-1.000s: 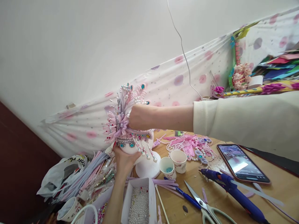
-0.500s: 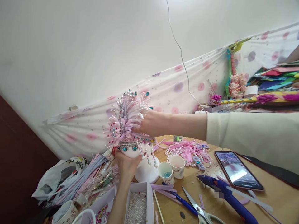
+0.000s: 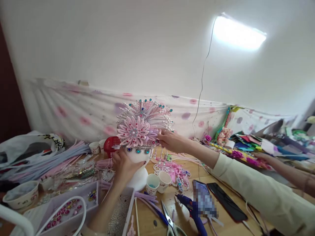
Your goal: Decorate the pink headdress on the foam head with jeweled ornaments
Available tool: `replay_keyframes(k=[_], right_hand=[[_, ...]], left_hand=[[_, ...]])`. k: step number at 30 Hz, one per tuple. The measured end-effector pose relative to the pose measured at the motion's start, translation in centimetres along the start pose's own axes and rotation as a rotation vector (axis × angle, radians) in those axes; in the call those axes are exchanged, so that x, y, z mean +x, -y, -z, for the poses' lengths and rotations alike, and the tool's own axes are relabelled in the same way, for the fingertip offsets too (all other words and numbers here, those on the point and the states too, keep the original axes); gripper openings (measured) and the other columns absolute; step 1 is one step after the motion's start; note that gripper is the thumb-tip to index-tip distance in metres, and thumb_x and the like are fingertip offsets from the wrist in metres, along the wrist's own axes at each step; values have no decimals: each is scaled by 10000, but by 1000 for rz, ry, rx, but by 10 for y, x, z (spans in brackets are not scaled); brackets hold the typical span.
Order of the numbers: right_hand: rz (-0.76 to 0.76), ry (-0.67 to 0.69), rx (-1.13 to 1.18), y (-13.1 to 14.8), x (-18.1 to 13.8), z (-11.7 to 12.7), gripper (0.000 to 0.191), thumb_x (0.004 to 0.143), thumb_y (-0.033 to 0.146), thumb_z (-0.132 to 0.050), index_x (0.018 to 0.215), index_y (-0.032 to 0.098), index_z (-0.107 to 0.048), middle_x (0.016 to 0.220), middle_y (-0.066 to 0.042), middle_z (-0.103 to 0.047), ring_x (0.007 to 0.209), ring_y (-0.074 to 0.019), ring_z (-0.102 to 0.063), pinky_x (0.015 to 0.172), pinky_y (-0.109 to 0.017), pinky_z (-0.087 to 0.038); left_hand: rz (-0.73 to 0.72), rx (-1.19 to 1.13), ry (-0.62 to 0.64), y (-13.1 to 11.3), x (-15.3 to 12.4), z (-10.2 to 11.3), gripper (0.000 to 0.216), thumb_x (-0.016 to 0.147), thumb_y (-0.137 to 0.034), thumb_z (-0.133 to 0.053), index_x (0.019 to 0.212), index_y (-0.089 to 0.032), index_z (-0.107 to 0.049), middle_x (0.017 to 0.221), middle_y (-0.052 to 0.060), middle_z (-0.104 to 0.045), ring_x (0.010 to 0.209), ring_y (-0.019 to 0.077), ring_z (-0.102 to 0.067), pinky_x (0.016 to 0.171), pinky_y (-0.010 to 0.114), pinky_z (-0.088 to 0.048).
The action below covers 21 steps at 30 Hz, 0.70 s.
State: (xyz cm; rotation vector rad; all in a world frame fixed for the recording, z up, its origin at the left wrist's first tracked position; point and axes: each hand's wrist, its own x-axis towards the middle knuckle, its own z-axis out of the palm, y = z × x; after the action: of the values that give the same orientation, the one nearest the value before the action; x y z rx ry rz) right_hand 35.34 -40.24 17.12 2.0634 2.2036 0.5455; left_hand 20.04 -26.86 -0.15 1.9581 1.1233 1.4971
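A pink and lilac headdress (image 3: 134,131) of fuzzy-stem flowers, pearls and blue and red gems sits on a white mannequin head (image 3: 136,157) with a round base. Wrapped round the lower left side of that head is my left hand (image 3: 124,167), its thumb lying across the front. My right hand (image 3: 172,141) pinches the headdress at its right edge, beside a lilac flower; its fingertips are partly hidden there. Bead strands hang below the right hand. Two paper cups (image 3: 152,184) stand in front of the base, one with turquoise beads inside.
Scissors (image 3: 168,218), a blue glue gun (image 3: 190,206) and two phones (image 3: 227,201) lie at the front right. Bead trays (image 3: 94,196) and fuzzy stems (image 3: 66,157) fill the left. A red basket (image 3: 112,146) stands behind. Another person's arm (image 3: 283,167) reaches in at right.
The headdress and mannequin head have turned, so the large pink flower faces me. My right hand has shifted to the headdress's right edge. The view has swung, bringing another person's arm into sight.
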Motion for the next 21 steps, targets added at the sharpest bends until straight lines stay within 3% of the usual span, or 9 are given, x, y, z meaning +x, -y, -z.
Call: replay_keyframes(k=[3, 7, 10, 14, 21], right_hand=[[23, -7, -6, -1, 2, -8, 280, 1011, 169, -397, 1154, 138, -636, 1052, -138, -626, 956, -221, -600, 813, -332, -464], [55, -33, -10, -7, 6, -16, 265, 1014, 203, -401, 1057, 165, -659, 964, -107, -590, 882, -226, -570, 805, -356, -471], [52, -53, -6, -10, 10, -21, 278, 1015, 256, -413, 961, 161, -669, 905, -107, -558, 825, -238, -541, 781, -382, -470], [58, -67, 38, -15, 10, -23, 270, 1010, 294, -433, 975, 179, -675, 926, -111, -554, 867, -250, -541, 806, -392, -479], [49, -145, 119, -25, 2, -39, 363, 1034, 361, -375, 1229, 220, -647, 1004, -125, -579, 965, -266, -546, 859, -420, -486]], left_hand=[[3, -69, 31, 6, 5, 0, 947, 446, -287, -925, 1207, -233, -363, 1233, 143, -470, 1267, 472, -435, 1048, 611, -377], [-27, -123, 92, 8, 1, -5, 935, 520, -272, -890, 1264, -204, -327, 1212, 103, -478, 1226, 366, -512, 1021, 481, -452], [-20, -104, 96, 4, -4, -8, 968, 544, -303, -886, 1311, -168, -311, 1249, 141, -479, 1262, 397, -489, 1041, 509, -427], [-10, -59, 87, -2, -8, -11, 998, 607, -377, -861, 1380, -134, -279, 1327, 239, -461, 1309, 444, -443, 1055, 551, -394], [3, -3, 53, -6, -13, -22, 1019, 641, -422, -833, 1407, -72, -261, 1351, 286, -450, 1286, 464, -455, 1039, 576, -393]])
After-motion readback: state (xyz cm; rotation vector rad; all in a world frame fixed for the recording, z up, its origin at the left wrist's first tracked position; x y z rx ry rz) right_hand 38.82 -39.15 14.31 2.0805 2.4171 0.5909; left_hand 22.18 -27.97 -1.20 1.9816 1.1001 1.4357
